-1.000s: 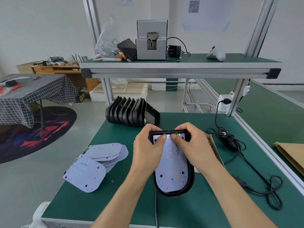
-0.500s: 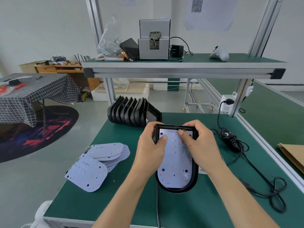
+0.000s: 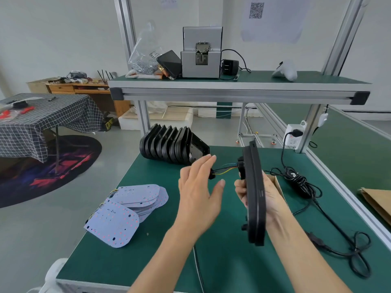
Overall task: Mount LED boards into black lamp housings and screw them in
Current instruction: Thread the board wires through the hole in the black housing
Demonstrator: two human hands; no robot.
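One right hand point(image 3: 267, 199) alone grips the upended housing point(image 3: 255, 193); beside it, the left hand point(image 3: 198, 195) hovers spread, so the board could slip out.

text: none legible | QR code point(image 3: 256, 9) on wall sheet point(image 3: 273, 20), not readable as text

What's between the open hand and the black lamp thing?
Head view: thin colored wires run from the black housing toward the left hand.

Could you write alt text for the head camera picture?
A person's right hand holds a black lamp housing on edge above a green workbench, coloured wires trailing toward the open left hand. Pale LED boards lie stacked left.
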